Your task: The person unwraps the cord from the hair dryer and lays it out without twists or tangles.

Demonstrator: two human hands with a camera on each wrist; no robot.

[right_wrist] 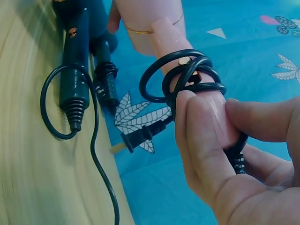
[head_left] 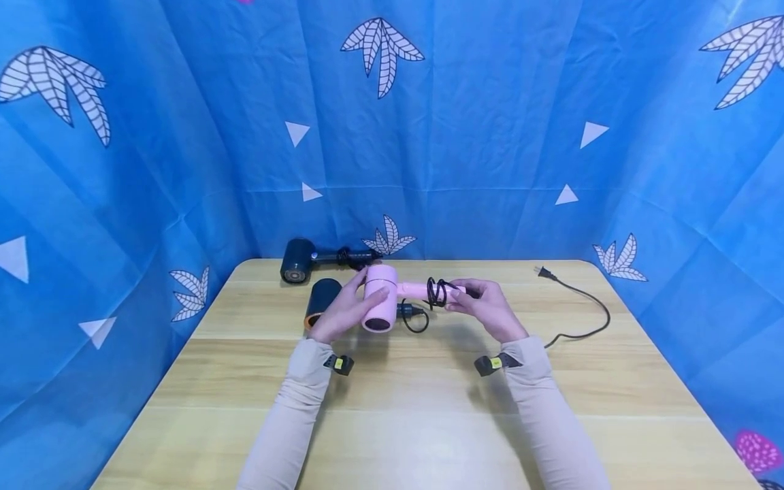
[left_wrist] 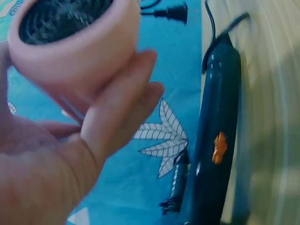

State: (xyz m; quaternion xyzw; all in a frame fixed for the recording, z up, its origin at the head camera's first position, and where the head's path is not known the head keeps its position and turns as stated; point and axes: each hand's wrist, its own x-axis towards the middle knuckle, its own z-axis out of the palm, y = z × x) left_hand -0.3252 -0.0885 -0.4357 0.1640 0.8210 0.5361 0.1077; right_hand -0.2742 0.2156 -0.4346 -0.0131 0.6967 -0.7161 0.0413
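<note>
Both hands hold a pink hair dryer (head_left: 381, 299) above the table, its handle pointing right. My left hand (head_left: 344, 309) grips the barrel, whose dark round grille (left_wrist: 61, 18) shows in the left wrist view. Around the handle's end curl the fingers of my right hand (head_left: 486, 309). A black cord (right_wrist: 192, 77) is wound in several loops about that handle, and its plug (right_wrist: 140, 136) hangs beside it. Beneath the pink one lies a dark hair dryer (head_left: 323, 297) with an orange rim, partly hidden by the left hand and the pink dryer.
Farther back on the wooden table (head_left: 416, 435) lies another dark hair dryer (head_left: 298, 262), cord wrapped at its handle. On the right a black cord (head_left: 597, 303) with a two-pin plug (head_left: 544, 273) curves behind the right forearm. A blue patterned curtain (head_left: 490, 136) encloses the table's back and sides.
</note>
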